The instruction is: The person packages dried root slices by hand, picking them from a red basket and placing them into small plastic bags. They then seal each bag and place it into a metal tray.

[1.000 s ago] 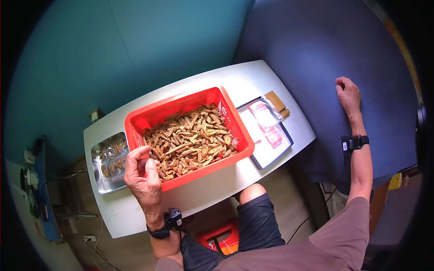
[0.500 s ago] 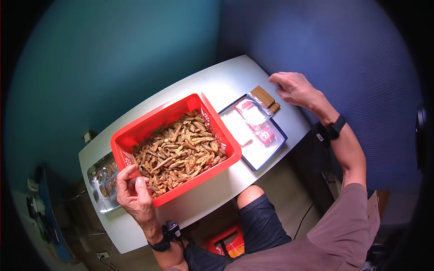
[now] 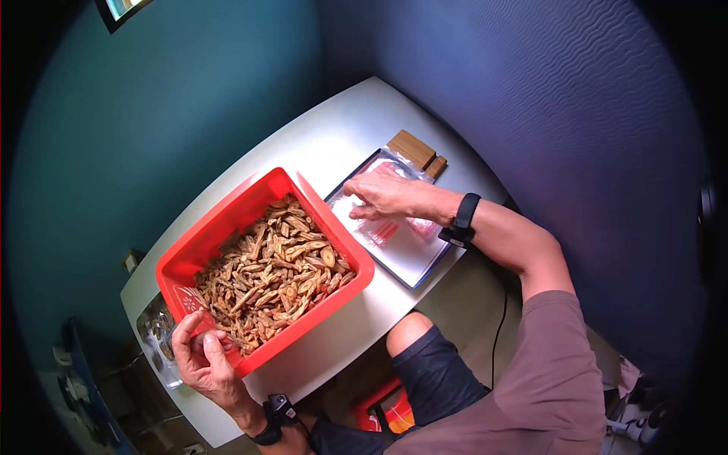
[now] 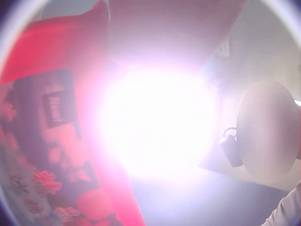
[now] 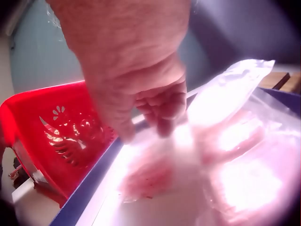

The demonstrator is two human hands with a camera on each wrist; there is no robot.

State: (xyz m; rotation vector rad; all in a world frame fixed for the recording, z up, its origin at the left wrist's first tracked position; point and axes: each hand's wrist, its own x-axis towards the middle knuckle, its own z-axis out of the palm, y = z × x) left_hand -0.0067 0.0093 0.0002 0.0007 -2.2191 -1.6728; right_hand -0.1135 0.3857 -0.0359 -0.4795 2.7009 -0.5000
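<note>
In the head view, a red plastic basket (image 3: 303, 331) holds brown dried root slices (image 3: 273, 265). My left hand (image 3: 208, 368) is at its near left corner, fingers curled and thumb up beside the rim; I cannot tell whether it grips the basket. My right hand (image 3: 383, 193) reaches over a white tray with a dark blue rim (image 3: 410, 283). Its fingers point down, loosely bent and apart from the thumb, close over clear plastic bags with red print (image 5: 150, 176). Nothing shows between those fingertips. Glare washes out much of the left wrist view.
Wooden blocks (image 3: 412, 149) stand at the tray's far end on the white table (image 3: 334, 125). A metal tray (image 3: 155, 326) with bagged pieces lies left of the basket, partly hidden. Walls rise behind the table. A red stool (image 3: 379, 406) is below, near the knees.
My right hand has come from the far right, past the table's edge, to over the bags in the tray. My left hand stays at the basket corner. The head view has turned right.
</note>
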